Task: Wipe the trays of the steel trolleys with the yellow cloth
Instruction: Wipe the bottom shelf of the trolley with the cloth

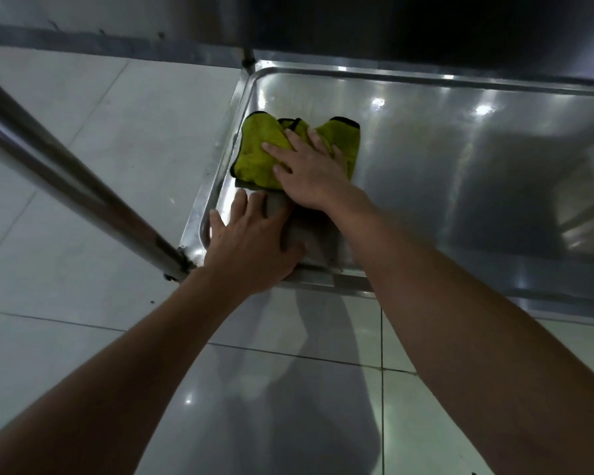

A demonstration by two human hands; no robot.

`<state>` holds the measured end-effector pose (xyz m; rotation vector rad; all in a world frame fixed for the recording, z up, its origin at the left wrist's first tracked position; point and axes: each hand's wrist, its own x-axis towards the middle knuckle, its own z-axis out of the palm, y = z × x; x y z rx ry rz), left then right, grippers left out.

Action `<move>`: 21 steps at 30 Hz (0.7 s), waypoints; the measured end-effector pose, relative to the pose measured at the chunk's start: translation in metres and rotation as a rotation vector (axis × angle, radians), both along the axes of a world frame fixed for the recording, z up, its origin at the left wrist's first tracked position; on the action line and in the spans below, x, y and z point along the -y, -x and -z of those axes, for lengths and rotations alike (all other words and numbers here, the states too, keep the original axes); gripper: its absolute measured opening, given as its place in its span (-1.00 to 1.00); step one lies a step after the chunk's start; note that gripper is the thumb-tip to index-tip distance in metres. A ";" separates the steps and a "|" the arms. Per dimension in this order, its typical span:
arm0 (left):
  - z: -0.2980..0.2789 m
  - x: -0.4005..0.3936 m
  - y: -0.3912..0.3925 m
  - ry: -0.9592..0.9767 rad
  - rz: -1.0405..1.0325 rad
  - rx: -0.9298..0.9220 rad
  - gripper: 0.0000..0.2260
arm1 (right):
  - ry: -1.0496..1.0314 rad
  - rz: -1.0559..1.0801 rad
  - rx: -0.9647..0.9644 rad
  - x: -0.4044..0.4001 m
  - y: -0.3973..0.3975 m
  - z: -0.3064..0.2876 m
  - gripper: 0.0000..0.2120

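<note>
Pale glossy floor tiles (83, 166) with thin dark grout lines fill the lower and left parts of the view, and a low, shallow stainless-steel trolley tray (460, 159) with a raised rim reflects small ceiling lights. A round steel trolley post (66, 173) slants from the left edge to the tray's near left corner.

A crumpled yellow microfibre cloth with dark edging (261, 156) lies on the tray floor near its left rim, with a greyish part of it trailing toward the near corner.

The right hand (309, 169) reaches forward on a straight bare forearm and lies palm down on the cloth, its fingers (275, 149) spread and straight, pressing the fabric flat against the steel.

The left hand (251, 241) rests palm down at the near left corner, fingers extended and loosely spread over the tray rim, thumb side lying on the grey trailing part.
</note>
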<state>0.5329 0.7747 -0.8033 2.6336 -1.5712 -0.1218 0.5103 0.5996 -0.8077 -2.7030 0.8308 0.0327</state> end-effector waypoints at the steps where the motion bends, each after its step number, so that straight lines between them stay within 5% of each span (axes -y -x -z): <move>1: 0.000 0.001 0.001 -0.014 -0.008 -0.011 -0.37 | 0.017 0.025 0.009 0.004 0.009 0.002 -0.54; 9: -0.003 0.008 0.009 -0.069 -0.053 0.000 -0.42 | 0.086 0.258 0.006 0.054 0.124 0.008 -0.53; 13: -0.011 0.041 0.053 0.122 0.145 -0.079 -0.52 | 0.078 0.374 0.015 0.073 0.180 0.009 -0.54; 17: -0.009 0.075 0.104 0.060 0.198 -0.143 -0.69 | 0.066 0.445 -0.003 0.090 0.225 0.008 -0.54; 21: -0.004 0.072 0.102 0.075 0.168 -0.152 -0.64 | 0.091 0.569 -0.067 0.109 0.280 0.008 -0.54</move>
